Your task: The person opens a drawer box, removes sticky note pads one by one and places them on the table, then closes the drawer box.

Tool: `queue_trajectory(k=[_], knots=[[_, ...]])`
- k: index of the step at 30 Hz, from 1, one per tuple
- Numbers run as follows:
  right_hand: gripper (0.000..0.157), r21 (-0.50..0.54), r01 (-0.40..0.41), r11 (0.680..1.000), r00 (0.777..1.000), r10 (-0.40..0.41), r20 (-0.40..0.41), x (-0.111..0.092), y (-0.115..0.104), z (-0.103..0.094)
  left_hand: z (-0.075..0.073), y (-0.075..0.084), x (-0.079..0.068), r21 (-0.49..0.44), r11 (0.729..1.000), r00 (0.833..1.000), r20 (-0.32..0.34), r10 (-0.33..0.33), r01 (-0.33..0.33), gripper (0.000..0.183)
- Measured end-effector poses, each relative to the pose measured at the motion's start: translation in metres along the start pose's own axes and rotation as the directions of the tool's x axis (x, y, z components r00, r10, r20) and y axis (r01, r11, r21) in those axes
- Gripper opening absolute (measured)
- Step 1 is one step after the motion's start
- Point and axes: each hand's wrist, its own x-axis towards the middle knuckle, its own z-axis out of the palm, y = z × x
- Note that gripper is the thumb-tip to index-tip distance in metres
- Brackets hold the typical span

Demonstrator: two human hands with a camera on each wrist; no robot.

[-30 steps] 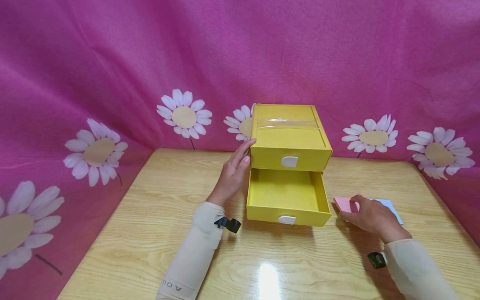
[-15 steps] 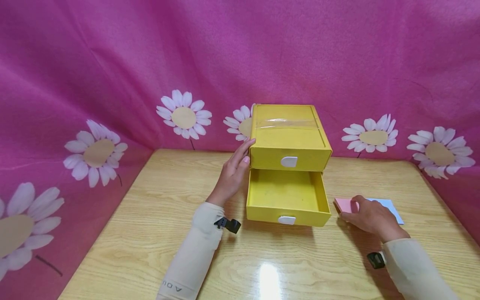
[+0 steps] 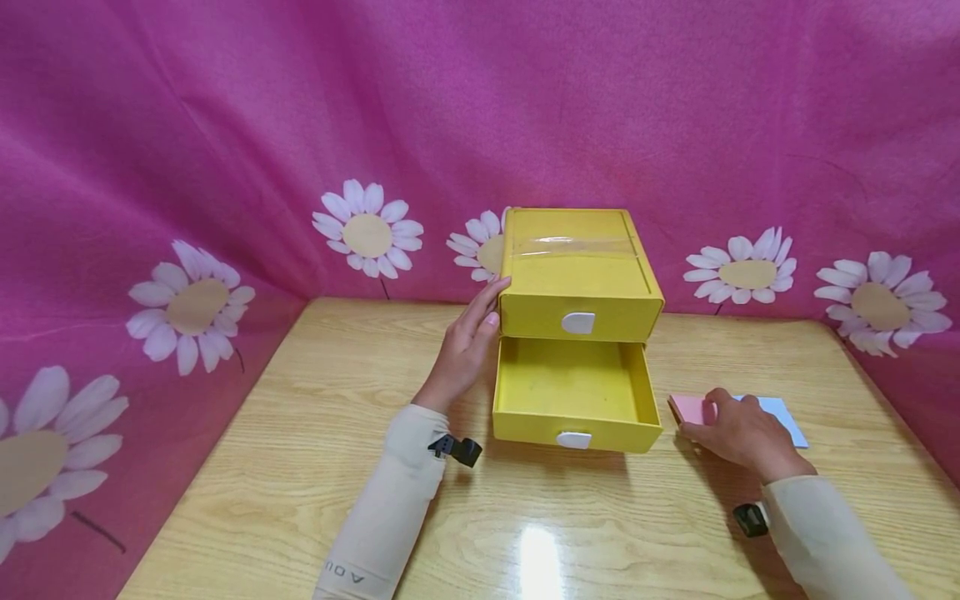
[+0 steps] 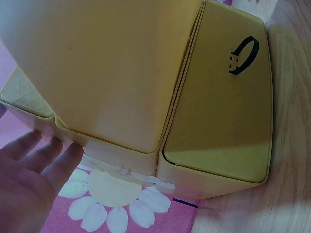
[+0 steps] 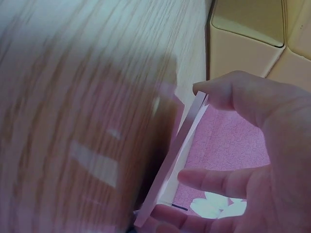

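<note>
A yellow two-drawer box (image 3: pixel 573 258) stands on the table, its upper drawer shut and its lower drawer (image 3: pixel 577 383) pulled out, with nothing visible inside. My left hand (image 3: pixel 465 354) rests against the box's left side, fingers extended; the left wrist view shows the fingertips (image 4: pixel 73 153) at its edge. To the right of the drawer, my right hand (image 3: pixel 742 429) pinches a pink sticky note pad (image 3: pixel 688 408) between thumb and fingers. The right wrist view shows the pad's edge (image 5: pixel 172 158) slanting above the table. Partly behind this hand lies a light blue sticky note pad (image 3: pixel 783 417).
The wooden table (image 3: pixel 330 467) reaches back to a pink cloth (image 3: pixel 480 108) with daisy prints. Clear tape (image 3: pixel 573 246) runs across the box top. Dark wrist cameras (image 3: pixel 465 452) sit on both sleeves.
The pink pad has shifted very slightly right in my right hand, and more of its near left edge shows. My left hand and the box have stayed still.
</note>
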Motion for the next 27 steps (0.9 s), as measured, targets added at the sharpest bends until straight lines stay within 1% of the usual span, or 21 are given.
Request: queue_trajectory(k=[4,11,13,14,18,20,21,27], knots=[[0.079,0.0,-0.003,1.0,1.0,0.003,-0.002,0.0,0.0,0.0,0.0,-0.001,0.0,-0.002,1.0,1.0,-0.003,0.001,-0.001,0.045],[0.079,-0.035,-0.001,0.999,1.0,0.001,-0.022,0.001,-0.002,0.003,0.001,-0.002,0.0,-0.009,1.0,1.0,-0.001,0.003,-0.003,0.045],[0.078,-0.038,-0.003,0.999,1.0,0.002,-0.027,0.0,-0.004,0.003,0.002,-0.014,0.001,-0.005,1.0,1.0,-0.002,0.014,-0.014,0.045],[0.078,-0.038,-0.004,0.999,1.0,0.003,-0.027,-0.001,-0.004,0.004,0.002,-0.015,0.001,-0.004,1.0,1.0,-0.001,0.012,-0.012,0.045],[0.072,-0.034,-0.01,0.999,0.999,0.009,-0.034,-0.002,-0.006,0.006,0.006,-0.038,0.002,0.006,1.0,1.0,-0.004,0.028,-0.028,0.046],[0.071,-0.036,-0.011,0.999,0.999,0.01,-0.036,-0.002,-0.006,0.007,0.006,-0.038,0.002,0.005,1.0,1.0,-0.005,0.023,-0.023,0.046],[0.071,-0.038,-0.013,0.999,0.999,0.011,-0.037,-0.002,-0.006,0.007,0.007,-0.044,0.002,0.005,1.0,1.0,-0.006,0.029,-0.029,0.046],[0.077,-0.056,-0.026,0.998,0.999,0.024,-0.046,-0.001,-0.007,0.01,0.007,-0.044,0.003,0.017,0.999,0.999,-0.011,0.031,-0.03,0.046]])
